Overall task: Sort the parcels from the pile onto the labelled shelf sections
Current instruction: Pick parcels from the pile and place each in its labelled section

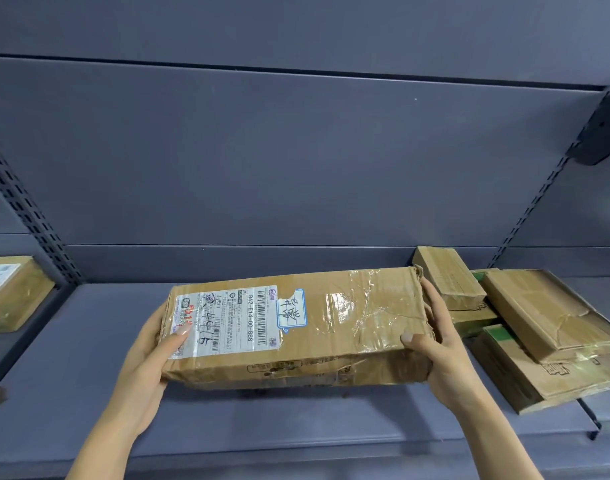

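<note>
A long, flat brown cardboard parcel (296,327), creased, wrapped in wrinkled clear tape and bearing a white barcode shipping label (227,320) with handwriting, lay lengthwise just above the grey shelf (89,341). The left hand (147,362) clasped its left end, thumb on the label; the right hand (442,348) clasped its torn right end. Stacked cardboard parcels (525,327) lay just to the right.

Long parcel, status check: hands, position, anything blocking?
Left hand and right hand grip the ends of the long cardboard parcel. Held low over the grey shelf. Stacked boxes close at right end; left clear.
</note>
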The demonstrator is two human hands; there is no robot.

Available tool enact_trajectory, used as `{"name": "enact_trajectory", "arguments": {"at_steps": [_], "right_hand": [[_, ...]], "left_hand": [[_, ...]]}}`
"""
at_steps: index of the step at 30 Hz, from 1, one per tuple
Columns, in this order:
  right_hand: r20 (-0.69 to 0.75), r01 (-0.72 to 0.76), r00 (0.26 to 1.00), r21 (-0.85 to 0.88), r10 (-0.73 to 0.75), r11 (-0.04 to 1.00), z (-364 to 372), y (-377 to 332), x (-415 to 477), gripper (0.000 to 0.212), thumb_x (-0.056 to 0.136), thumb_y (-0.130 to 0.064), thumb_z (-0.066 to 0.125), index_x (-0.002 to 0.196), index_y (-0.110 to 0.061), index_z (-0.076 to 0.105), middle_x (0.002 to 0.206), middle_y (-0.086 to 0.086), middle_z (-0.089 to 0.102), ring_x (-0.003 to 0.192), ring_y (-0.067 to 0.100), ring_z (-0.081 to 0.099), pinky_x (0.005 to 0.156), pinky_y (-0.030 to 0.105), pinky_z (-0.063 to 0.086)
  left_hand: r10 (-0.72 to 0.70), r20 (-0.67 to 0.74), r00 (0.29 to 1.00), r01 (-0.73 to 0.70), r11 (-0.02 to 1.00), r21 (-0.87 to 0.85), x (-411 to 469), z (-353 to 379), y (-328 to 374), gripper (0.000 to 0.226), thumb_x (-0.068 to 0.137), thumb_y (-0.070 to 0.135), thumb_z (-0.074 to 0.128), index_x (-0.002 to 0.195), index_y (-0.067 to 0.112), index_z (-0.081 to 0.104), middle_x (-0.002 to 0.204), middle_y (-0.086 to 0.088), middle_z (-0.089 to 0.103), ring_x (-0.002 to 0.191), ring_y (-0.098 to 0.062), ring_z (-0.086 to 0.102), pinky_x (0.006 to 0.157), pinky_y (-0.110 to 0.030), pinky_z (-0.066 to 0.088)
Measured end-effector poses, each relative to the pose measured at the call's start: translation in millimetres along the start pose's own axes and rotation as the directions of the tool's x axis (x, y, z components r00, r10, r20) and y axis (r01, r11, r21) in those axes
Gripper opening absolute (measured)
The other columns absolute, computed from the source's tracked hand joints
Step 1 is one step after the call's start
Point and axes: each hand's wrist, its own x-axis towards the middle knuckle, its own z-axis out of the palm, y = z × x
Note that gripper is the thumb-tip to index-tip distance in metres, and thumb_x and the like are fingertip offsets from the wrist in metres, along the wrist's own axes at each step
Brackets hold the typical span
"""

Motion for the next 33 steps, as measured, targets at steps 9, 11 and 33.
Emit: {"name": "enact_trajectory", "arguments": {"at_steps": [9, 11, 33], "right_hand": [[-0.009, -0.001, 1.0, -0.039, 0.0, 0.999, 3, -6, 6, 0.076, 0.073, -0.02, 0.066, 0.141, -0.047, 0.043, 0.135, -0.027, 0.057, 0.125, 0.002, 0.056, 0.093, 0.018, 0.05], [-0.07, -0.011, 0.998, -0.05, 0.008, 0.999, 9, -5, 5, 0.084, 0.07, -0.037, 0.073, 0.145, -0.049, 0.037, 0.142, -0.029, 0.049, 0.131, 0.0, 0.049, 0.102, 0.025, 0.046], [-0.275, -0.034, 0.953, 0.324, 0.128, 0.946, 114, 11, 19, 0.102, 0.072, -0.035, 0.071, 0.15, -0.058, 0.009, 0.145, -0.021, 0.048, 0.09, -0.001, 0.067, 0.082, 0.036, 0.052]], "left_hand": [[0.07, -0.211, 0.975, -0.103, 0.983, -0.15, -3, 15, -3, 0.041, 0.096, 0.002, 0.048, 0.127, 0.026, 0.061, 0.117, 0.006, 0.07, 0.102, -0.009, 0.068, 0.072, -0.02, 0.058], [0.081, -0.293, 0.953, -0.141, 0.972, -0.188, -5, 22, -3, 0.04, 0.096, 0.002, 0.049, 0.126, 0.027, 0.062, 0.119, 0.007, 0.069, 0.103, -0.007, 0.068, 0.072, -0.02, 0.058], [0.248, -0.443, 0.862, -0.35, 0.922, -0.164, -25, 113, -34, 0.06, 0.072, 0.038, 0.071, 0.129, 0.035, 0.055, 0.134, 0.008, 0.06, 0.124, -0.007, 0.056, 0.078, -0.012, 0.051]]}}
